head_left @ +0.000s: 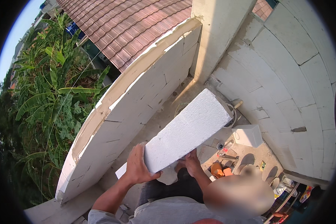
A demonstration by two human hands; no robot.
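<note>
A long white aerated concrete block [186, 123] is held up in front of me, slanting from lower left to upper right. My left hand [138, 164] wraps over its near left part, fingers closed against it. My right hand [191, 162] supports it from the near lower side, with its fingers partly hidden under the block. To the left stands a low block wall [138, 100], its top coated with a band of beige mortar [95, 121].
A tall block wall [280, 86] and a concrete column [212, 37] stand at the right and far side. On the floor are another white block [248, 135], a partly hidden bucket [233, 112], a clear bottle [224, 149] and an orange object [216, 170]. Beyond the low wall are a tiled roof [127, 26] and plants [56, 89].
</note>
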